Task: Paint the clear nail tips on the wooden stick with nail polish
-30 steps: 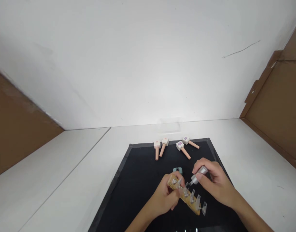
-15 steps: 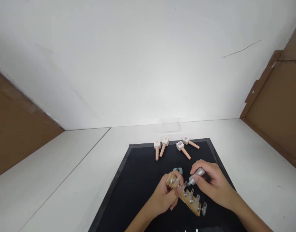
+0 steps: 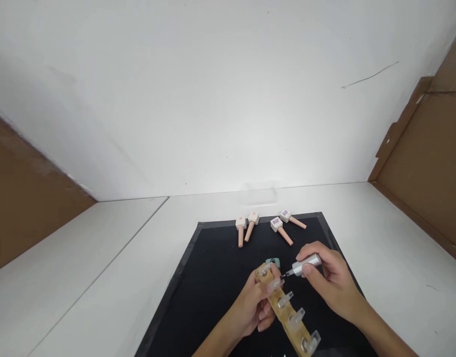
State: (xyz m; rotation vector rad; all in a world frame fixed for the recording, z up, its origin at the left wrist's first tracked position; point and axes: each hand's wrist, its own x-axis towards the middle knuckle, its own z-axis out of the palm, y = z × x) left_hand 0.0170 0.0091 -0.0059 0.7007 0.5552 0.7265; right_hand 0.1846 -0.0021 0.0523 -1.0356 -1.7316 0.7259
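My left hand (image 3: pixel 254 306) is closed round the near end of a wooden strip (image 3: pixel 283 312) that carries several clear nail tips on metal studs. The strip hangs above a black mat (image 3: pixel 213 282) and runs down to the right. My right hand (image 3: pixel 330 282) pinches a small silver brush cap (image 3: pixel 305 266); its dark tip points left at the nail tip nearest the strip's top end. A small teal bottle (image 3: pixel 273 261) sits on the mat just behind the strip, partly hidden by it.
Several pink-handled nail polish bottles (image 3: pixel 282 229) with white square bodies lie along the mat's far edge. The mat lies on a white table (image 3: pixel 101 277) set against a white wall. Brown cardboard panels (image 3: pixel 424 168) stand at the right and left.
The wooden strip has swung so its far end points more steeply down toward me. My right hand has lifted the brush cap slightly and turned it more level, toward the top nail tip.
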